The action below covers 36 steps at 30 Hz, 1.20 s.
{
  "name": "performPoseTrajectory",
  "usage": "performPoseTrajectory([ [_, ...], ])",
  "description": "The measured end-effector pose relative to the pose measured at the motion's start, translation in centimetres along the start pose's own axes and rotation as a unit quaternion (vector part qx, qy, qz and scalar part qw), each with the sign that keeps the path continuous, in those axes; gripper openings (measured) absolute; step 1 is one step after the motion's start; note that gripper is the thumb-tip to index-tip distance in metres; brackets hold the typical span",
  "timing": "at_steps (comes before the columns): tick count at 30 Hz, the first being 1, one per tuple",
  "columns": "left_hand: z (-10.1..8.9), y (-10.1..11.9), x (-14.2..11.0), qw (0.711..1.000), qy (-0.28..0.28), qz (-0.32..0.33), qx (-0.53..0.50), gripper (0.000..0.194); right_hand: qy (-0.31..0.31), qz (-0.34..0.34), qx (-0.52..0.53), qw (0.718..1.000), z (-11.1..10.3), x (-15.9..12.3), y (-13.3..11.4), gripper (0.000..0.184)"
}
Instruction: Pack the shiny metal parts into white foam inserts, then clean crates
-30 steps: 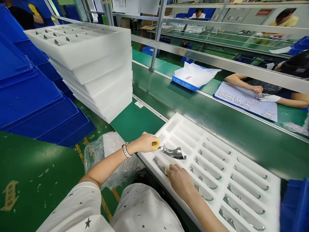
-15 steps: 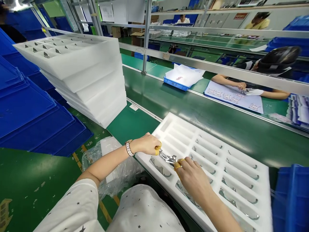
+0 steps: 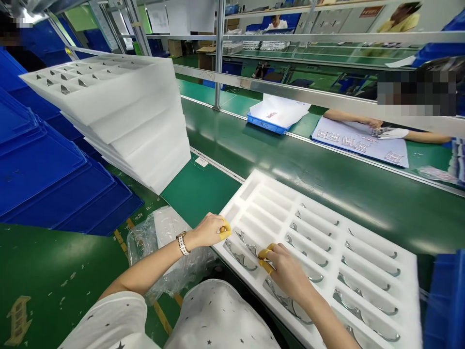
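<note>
A white foam tray (image 3: pixel 254 182) lies before me, with curved shiny metal parts in many of its slots. My right hand (image 3: pixel 285 269), with yellow finger cots, pinches the right end of one curved metal part (image 3: pixel 247 243) lying in a near-left slot. The fingers cover that end. My left hand (image 3: pixel 214 229), also in yellow cots, is just off the part's left end, over the tray's left edge. Its thumb and forefinger are curled but slightly apart, holding nothing. A similar curved part (image 3: pixel 240 257) sits in the slot nearest me.
A tall stack of white foam trays (image 3: pixel 145 111) stands at the left, beside blue bins (image 3: pixel 54 179). Plastic wrap (image 3: pixel 145 247) hangs below the table edge. Across the green bench (image 3: pixel 225 131), a co-worker's hands handle small pieces over a blue tray (image 3: pixel 363 140). Another blue bin (image 3: pixel 446 295) stands right.
The curved metal part, held between both hands above the tray, is now down in a slot. My left hand has let go and moved left; my right hand has lowered slightly.
</note>
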<state>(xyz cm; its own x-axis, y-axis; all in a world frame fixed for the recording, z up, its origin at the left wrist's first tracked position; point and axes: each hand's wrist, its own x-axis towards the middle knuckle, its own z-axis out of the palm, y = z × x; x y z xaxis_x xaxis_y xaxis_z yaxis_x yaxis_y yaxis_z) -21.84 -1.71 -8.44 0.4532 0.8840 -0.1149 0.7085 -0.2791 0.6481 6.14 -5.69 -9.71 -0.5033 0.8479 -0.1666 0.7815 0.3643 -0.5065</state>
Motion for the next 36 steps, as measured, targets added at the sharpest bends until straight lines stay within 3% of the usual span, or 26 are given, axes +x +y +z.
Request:
performPoseTrajectory([
  [3,0.5,0.1,-0.3,1.000,0.012,-0.003,0.012,0.012,-0.004,0.005,-0.015,1.000,0.1,0.0,0.1,0.025],
  [7,0.5,0.5,-1.2,0.998,0.017,0.020,0.056,0.014,0.052,-0.019,-0.049,0.997,0.2,0.0,1.1,0.026],
  [10,0.6,0.8,-2.0,0.994,-0.003,0.048,0.097,0.015,0.085,-0.037,-0.089,0.992,0.0,-0.4,1.7,0.025],
  [16,0.7,1.5,-1.9,0.980,-0.059,0.036,0.186,0.016,0.084,-0.096,-0.141,0.982,-0.3,-0.5,1.2,0.028],
  [19,0.7,1.4,-1.5,0.975,-0.070,0.053,0.205,0.018,0.063,-0.086,-0.162,0.981,-0.5,-0.3,0.7,0.032],
  [23,1.1,1.2,-1.6,0.970,-0.061,0.079,0.222,0.020,-0.020,-0.041,-0.198,0.979,-1.2,0.4,-0.8,0.035],
  [27,1.4,1.1,-1.8,0.958,-0.037,0.100,0.267,0.021,-0.092,0.016,-0.271,0.958,-1.5,1.7,-3.4,0.034],
  [29,1.3,1.1,-1.7,0.955,-0.042,0.108,0.274,0.020,-0.118,0.014,-0.282,0.952,-1.5,2.3,-4.3,0.029],
  [33,1.1,0.9,-1.2,0.958,-0.069,0.103,0.260,0.017,-0.137,-0.011,-0.231,0.963,-1.4,2.9,-3.5,0.030],
  [36,1.7,1.0,-0.9,0.959,-0.053,0.078,0.269,0.009,-0.115,-0.030,-0.200,0.972,-1.5,2.9,-1.9,0.033],
])
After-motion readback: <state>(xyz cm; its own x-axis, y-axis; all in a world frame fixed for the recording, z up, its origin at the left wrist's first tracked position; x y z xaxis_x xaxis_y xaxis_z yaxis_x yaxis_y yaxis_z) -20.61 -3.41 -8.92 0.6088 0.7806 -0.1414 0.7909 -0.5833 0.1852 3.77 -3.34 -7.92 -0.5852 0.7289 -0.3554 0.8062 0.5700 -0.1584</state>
